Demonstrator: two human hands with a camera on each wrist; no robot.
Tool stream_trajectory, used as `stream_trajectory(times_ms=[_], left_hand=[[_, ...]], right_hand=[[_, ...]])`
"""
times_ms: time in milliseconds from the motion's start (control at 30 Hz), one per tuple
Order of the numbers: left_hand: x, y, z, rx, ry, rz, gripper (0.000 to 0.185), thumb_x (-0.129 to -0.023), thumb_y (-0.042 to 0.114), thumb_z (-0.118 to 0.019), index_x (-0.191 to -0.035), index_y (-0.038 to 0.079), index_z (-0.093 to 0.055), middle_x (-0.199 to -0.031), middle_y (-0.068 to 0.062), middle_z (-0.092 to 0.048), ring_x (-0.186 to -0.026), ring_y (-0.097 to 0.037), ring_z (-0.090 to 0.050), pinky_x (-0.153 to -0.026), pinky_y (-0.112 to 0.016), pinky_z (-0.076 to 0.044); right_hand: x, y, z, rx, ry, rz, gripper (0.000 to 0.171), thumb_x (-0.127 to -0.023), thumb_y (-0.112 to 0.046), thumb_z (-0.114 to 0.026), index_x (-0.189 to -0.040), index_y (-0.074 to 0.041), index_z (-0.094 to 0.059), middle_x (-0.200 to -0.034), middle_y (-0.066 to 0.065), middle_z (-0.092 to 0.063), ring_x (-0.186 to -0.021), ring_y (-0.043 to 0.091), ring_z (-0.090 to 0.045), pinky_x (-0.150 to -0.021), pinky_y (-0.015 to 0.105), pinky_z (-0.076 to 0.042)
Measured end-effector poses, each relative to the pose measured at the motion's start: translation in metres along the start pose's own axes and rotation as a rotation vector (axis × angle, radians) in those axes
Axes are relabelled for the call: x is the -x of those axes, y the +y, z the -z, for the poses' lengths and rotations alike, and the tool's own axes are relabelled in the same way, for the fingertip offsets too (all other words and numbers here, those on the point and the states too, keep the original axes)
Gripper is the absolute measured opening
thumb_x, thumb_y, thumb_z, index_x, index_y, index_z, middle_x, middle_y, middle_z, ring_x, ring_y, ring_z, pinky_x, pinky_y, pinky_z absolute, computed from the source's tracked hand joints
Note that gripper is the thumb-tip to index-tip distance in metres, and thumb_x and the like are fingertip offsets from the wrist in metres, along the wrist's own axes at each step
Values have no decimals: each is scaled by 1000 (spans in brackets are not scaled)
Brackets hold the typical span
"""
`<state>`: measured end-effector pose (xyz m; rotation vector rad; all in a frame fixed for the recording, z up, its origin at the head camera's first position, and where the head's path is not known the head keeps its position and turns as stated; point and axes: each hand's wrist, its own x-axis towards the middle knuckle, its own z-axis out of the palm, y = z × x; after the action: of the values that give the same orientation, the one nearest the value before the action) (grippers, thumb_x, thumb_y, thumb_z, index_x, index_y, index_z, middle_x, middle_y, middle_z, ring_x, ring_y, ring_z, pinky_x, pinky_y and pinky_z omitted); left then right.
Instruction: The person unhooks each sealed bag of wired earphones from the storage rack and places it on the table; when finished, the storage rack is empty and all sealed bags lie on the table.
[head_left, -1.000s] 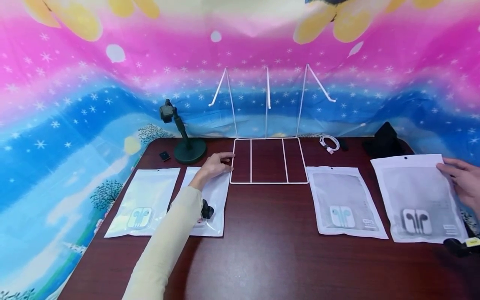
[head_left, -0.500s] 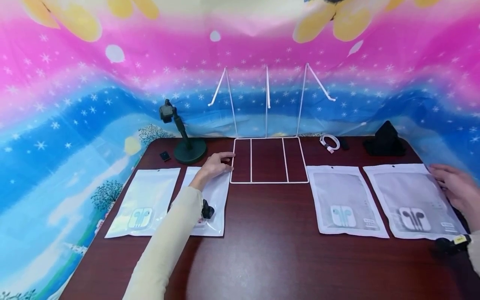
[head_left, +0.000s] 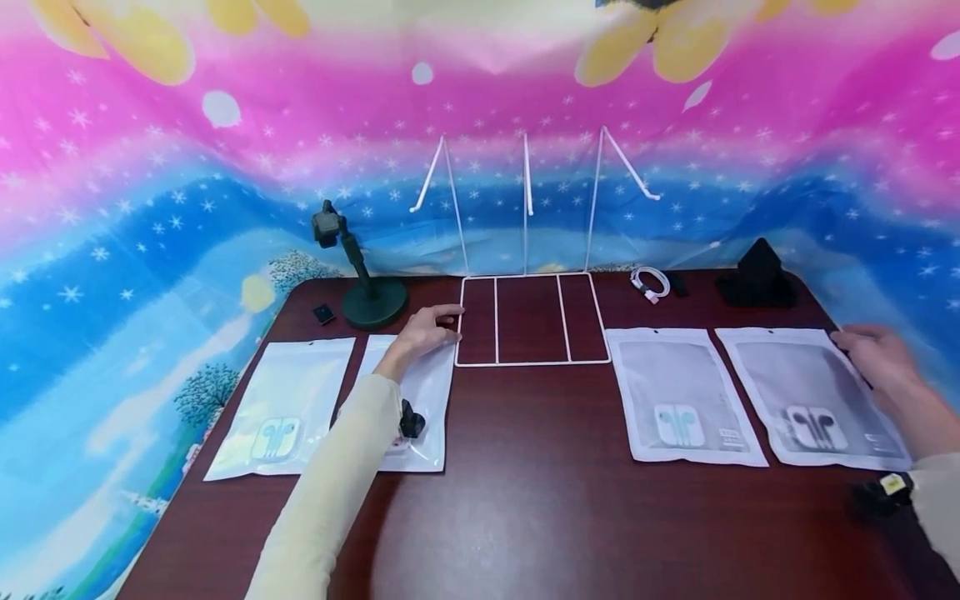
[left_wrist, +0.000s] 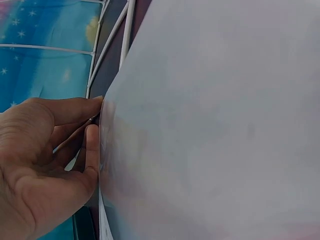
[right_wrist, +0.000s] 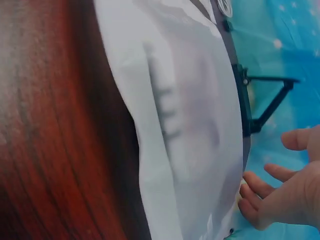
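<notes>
Four white earphone pouches lie flat in a row on the dark red table (head_left: 525,467). My left hand (head_left: 442,325) sits on the top right corner of the second pouch (head_left: 431,392), right beside the white wire rack (head_left: 525,363). In the left wrist view my left hand (left_wrist: 95,117) pinches that pouch (left_wrist: 215,125) at its edge between thumb and forefinger. My right hand (head_left: 862,350) rests with relaxed fingers at the right edge of the far right pouch (head_left: 806,387). The right wrist view shows my right hand (right_wrist: 270,195) with fingers spread beside this pouch (right_wrist: 185,110).
The far left pouch (head_left: 281,408) and the third pouch (head_left: 678,392) lie untouched. A black stand (head_left: 371,300), a small black square (head_left: 324,314), a coiled white cable (head_left: 648,283) and a black holder (head_left: 757,279) line the back edge.
My right hand has laid the far right pouch down flat, a little to the left, and let go of its edge. My left hand has stayed where it was.
</notes>
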<state>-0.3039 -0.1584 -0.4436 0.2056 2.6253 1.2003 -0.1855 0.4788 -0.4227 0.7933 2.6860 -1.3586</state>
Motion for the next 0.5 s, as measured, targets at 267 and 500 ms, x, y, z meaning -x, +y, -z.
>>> stream_trajectory(times_ms=[267, 500], left_hand=[[3, -2, 0, -64, 42, -25, 53, -98, 8, -68, -149, 11, -58, -145, -19, -58, -138, -35, -50, -115, -48, -41], [10, 2, -5, -121, 98, -101, 48, -102, 9, -63, -149, 4, -56, -143, -21, -61, -131, -35, -60, -110, -46, -47]], right_hand=[[11, -31, -7, 58, 25, 252, 72, -111, -44, -33, -162, 5, -21, -159, 39, -24, -141, 58, -28, -107, 71, -31], [26, -63, -12, 310, 285, 554, 54, -111, -27, -39, -149, 11, -43, -148, 42, -40, -141, 62, -21, -111, 77, -9]])
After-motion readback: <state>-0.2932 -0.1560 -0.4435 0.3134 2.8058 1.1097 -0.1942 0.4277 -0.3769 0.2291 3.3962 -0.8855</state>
